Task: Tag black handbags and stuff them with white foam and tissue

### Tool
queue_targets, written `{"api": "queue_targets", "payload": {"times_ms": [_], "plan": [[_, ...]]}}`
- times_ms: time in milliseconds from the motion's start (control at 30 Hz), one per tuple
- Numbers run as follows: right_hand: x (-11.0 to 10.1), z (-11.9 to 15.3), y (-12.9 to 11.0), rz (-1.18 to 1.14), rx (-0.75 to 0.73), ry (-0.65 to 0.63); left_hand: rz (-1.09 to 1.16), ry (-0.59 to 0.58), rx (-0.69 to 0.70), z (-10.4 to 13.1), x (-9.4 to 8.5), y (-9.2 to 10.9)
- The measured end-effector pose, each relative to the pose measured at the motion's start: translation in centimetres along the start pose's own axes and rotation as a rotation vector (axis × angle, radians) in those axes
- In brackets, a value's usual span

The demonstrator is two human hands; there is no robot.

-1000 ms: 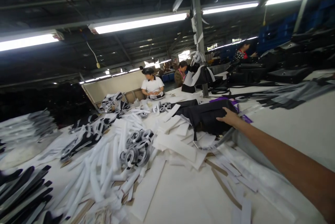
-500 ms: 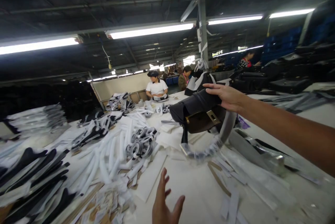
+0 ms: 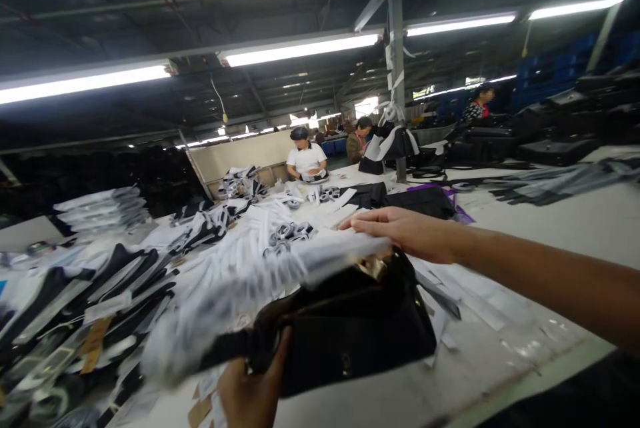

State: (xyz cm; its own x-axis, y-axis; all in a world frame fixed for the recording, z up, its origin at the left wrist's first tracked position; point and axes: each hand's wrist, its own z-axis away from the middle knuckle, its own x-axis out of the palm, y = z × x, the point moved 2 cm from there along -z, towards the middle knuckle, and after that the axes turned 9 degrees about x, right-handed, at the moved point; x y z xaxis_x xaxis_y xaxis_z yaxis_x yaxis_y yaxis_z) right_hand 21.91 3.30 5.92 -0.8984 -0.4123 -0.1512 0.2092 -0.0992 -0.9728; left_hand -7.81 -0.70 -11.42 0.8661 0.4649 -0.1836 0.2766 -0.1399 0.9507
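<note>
A black handbag [image 3: 357, 328] is tilted over the table, close in front of me. My left hand [image 3: 255, 385] grips its left end, the thumb against the side and the other fingers partly hidden. At the top right, my right hand [image 3: 407, 231] has its fingers over the lifted upper edge; its thumb is hidden. A handle wrapped in white covering [image 3: 215, 308] sweeps out to the left, smeared by motion. Between the hands the bag's mouth shows brown and gold inside, and a small metal clasp [image 3: 346, 365] sits on the front.
Black and white strips [image 3: 115, 281] are heaped on the left, with stacked wrapped sheets [image 3: 103, 208] behind. Rolled bands [image 3: 290, 235] lie mid-table. A purple-edged black piece [image 3: 425, 200] lies beyond my right hand. A person in white [image 3: 306, 158] works across the table [image 3: 510, 348].
The handbag has come down and closer, turning so that its front faces me. My left hand was empty and open; now it grips the bag's end. My right hand has lowered with the bag.
</note>
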Motion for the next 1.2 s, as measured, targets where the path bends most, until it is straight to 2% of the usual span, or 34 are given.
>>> {"api": "queue_targets", "payload": {"times_ms": [67,200,267,333,433,533,600,700,733,767,833,900,967,1067,1200], "plan": [[-0.5,-1.0,0.6,0.197,-0.023,0.055,-0.138,-0.014,0.045,0.7,-1.1,0.3],[-2.3,-2.1,3.7,0.665,-0.168,0.415,-0.164,-0.277,-0.015,0.0,-1.3,-0.9],[-2.4,-1.7,6.1,0.77,-0.222,0.5,-0.139,-0.368,-0.056,-0.5,-0.9,-2.4],[-1.5,-0.6,8.9,0.818,-0.266,0.434,-0.169,-0.401,-0.069,-0.8,-0.3,-4.1],[1.0,1.5,13.1,0.893,-0.349,0.158,-0.272,-0.452,-0.067,-0.9,0.9,-6.6],[3.0,2.4,17.2,0.995,-0.408,-0.053,-0.421,-0.478,-0.01,-0.9,1.4,-7.8],[3.5,2.0,19.4,1.061,-0.432,-0.071,-0.517,-0.45,0.068,-0.7,1.3,-7.3],[3.3,0.7,21.8,1.136,-0.451,0.025,-0.596,-0.394,0.266,0.8,1.1,-5.0],[3.3,0.5,22.3,1.149,-0.462,0.059,-0.611,-0.42,0.367,1.7,1.2,-4.1],[3.3,0.3,22.7,1.157,-0.477,0.087,-0.638,-0.497,0.508,2.7,1.6,-3.4],[3.8,0.7,23.2,1.181,-0.519,0.116,-0.683,-0.73,0.736,4.8,2.5,-2.6],[4.6,1.9,23.4,1.234,-0.571,0.138,-0.742,-0.938,0.853,6.4,3.3,-2.8],[5.3,3.1,23.1,1.299,-0.615,0.149,-0.799,-1.058,0.884,7.2,3.7,-3.4],[5.5,3.8,21.9,1.326,-0.614,0.088,-0.839,-1.12,0.911,7.4,3.7,-3.8],[4.3,1.8,20.5,1.301,-0.578,-0.135,-0.917,-1.022,1.0,7.1,3.7,-3.1]]}}
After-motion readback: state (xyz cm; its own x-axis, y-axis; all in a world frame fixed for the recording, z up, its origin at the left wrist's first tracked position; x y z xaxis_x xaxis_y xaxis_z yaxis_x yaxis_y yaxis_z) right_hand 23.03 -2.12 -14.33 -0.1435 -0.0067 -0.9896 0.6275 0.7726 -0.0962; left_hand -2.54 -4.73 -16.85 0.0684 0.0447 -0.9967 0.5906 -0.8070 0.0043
